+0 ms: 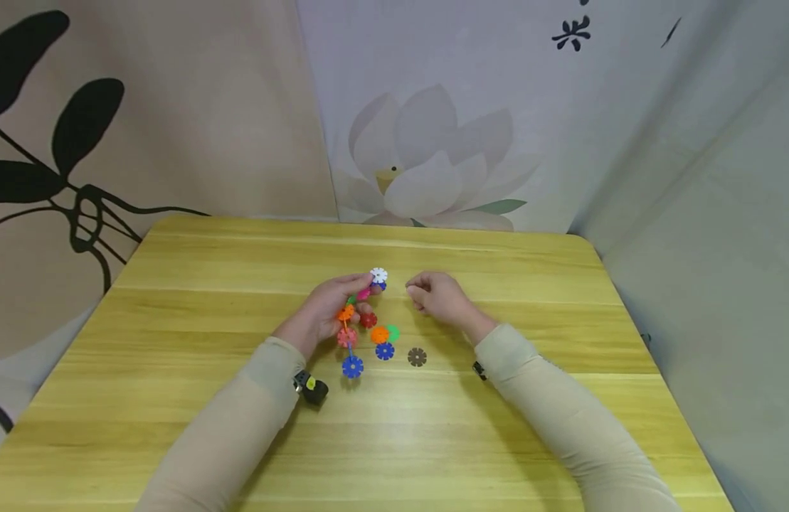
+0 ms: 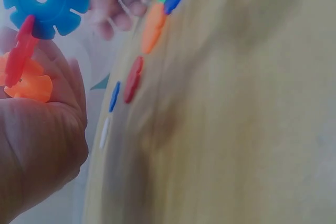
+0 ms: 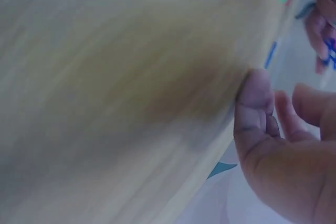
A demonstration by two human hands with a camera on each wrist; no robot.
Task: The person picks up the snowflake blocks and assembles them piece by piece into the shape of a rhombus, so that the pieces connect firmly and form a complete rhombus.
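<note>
Chain of slotted plastic discs (image 1: pixel 346 337) sat gripped in left hand (image 1: pixel 326 307) above wooden tabletop (image 1: pixel 394 434), apparently to steady its white end disc (image 1: pixel 378 275), while right hand (image 1: pixel 442 297), loosely curled, seemingly empty, was nearby.

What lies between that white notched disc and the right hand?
Just bare wooden tabletop shows between the white notched disc and the right hand, in the head view.
</note>
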